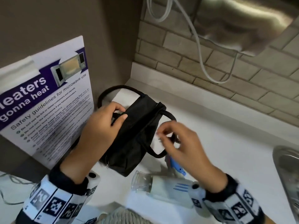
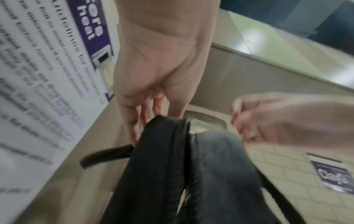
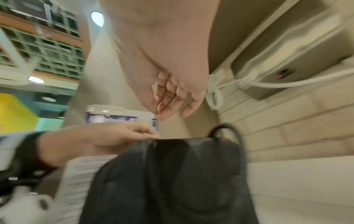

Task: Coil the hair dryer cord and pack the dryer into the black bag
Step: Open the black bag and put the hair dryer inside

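Bag point(image 1: 137, 126) on counter point(image 1: 218, 143), zip closed, dryer point(image 1: 163, 185) outside it.

Left hand point(image 1: 103, 125) gripping bag's top edge, thumb and fingers curled round the fabric. Right hand point(image 1: 181, 143) hovering by near handle point(image 1: 168, 117), fingers loosely curled, blurred, apparently holding nothing. Dryer lying on counter just in front of bag, near right wrist. Poster point(image 1: 48, 97) leaning at left.

White desk point(image 1: 226, 143) meeting a tan tiled wall point(image 1: 226, 78). A microwave safety poster point(image 1: 48, 102) leans at left. A pale cable point(image 1: 202, 62) loops down the tiles below a metal dispenser point(image 1: 242, 21). The rim of a steel sink point(image 1: 286, 159) shows at right.
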A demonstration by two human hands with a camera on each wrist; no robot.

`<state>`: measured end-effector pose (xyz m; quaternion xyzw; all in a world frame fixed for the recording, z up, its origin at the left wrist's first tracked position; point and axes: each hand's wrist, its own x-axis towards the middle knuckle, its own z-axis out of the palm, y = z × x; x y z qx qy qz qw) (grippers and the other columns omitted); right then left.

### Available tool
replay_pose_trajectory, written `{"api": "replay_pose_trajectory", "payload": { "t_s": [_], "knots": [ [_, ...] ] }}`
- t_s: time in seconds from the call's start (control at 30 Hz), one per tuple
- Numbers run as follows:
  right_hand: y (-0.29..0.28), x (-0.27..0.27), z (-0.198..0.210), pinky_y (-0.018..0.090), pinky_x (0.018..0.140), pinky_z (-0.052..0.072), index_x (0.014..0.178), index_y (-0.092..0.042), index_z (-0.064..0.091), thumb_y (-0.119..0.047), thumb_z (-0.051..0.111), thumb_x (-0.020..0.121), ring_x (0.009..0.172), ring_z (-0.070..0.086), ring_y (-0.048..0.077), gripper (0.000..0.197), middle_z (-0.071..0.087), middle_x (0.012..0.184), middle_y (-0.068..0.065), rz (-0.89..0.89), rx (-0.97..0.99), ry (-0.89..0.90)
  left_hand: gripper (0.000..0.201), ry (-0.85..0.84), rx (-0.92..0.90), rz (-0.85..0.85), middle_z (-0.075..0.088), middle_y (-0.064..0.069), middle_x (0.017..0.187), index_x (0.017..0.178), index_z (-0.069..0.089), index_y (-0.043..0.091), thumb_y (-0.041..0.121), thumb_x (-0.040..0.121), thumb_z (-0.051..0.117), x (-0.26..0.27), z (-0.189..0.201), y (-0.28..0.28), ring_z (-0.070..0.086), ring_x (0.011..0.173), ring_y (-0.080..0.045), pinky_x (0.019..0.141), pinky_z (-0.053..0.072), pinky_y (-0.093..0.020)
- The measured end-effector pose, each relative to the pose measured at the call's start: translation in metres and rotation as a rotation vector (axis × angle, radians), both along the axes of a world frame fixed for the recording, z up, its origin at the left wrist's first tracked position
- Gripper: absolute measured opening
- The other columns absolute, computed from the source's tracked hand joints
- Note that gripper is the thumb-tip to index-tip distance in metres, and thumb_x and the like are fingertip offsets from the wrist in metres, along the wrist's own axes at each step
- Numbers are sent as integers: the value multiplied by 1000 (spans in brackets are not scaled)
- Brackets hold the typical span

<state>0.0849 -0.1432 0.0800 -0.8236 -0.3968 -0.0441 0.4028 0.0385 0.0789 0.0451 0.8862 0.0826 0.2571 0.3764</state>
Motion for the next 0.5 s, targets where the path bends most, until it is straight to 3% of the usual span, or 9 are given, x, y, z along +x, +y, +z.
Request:
{"api": "replay_pose_trajectory", "payload": {
  "t_s": [0.07, 0.1, 0.17, 0.27, 0.4, 0.5],
  "knots": [
    [-27, 21, -8, 17, 67, 48, 93, -18, 61, -6, 63, 88, 74, 63, 7, 13, 66, 85, -11, -167, -44, 24, 9, -66, 87, -17, 65, 3, 89, 98, 61, 19, 22, 90, 61, -6, 11, -10, 53, 68, -1, 66, 46, -18],
    [-39, 33, -15, 21, 66, 50, 94, -20, 60, -6, 62, 88, 72, 64, 8, 16, 66, 84, -10, -234, -114, 19, 7, -81, 119, -35, 65, 4, 90, 97, 62, 18, 21, 91, 60, -7, 17, -17, 51, 68, 2, 67, 41, -14],
    [-61, 57, -36, 27, 68, 50, 98, -23, 58, -6, 61, 85, 73, 64, 12, 21, 66, 83, -7, -313, -284, 24, 8, -75, 173, -70, 65, 3, 92, 93, 62, 15, 22, 91, 58, -9, 23, -31, 56, 81, -3, 75, 42, -20],
    [-78, 82, -73, 35, 74, 53, 104, -20, 59, -11, 60, 86, 81, 65, 18, 20, 63, 91, 1, -315, -491, 36, 13, -53, 297, -47, 67, 0, 93, 88, 64, 14, 24, 89, 55, -14, 28, -48, 60, 99, -24, 87, 46, -36],
    [-77, 98, -115, 35, 88, 50, 124, -11, 54, -9, 59, 86, 101, 60, 29, 39, 57, 116, 12, -277, -690, 77, 15, -48, 298, -138, 67, 5, 95, 86, 63, 19, 28, 90, 53, -19, 34, -70, 59, 95, -24, 81, 48, -44],
    [-70, 105, -134, 40, 94, 47, 132, -13, 47, -9, 60, 83, 113, 55, 32, 50, 54, 129, 10, -214, -802, 95, 22, 181, 324, -436, 64, 5, 99, 96, 62, 21, 35, 92, 46, -15, 30, -98, 56, 97, -21, 85, 46, -40]
  ]
}}
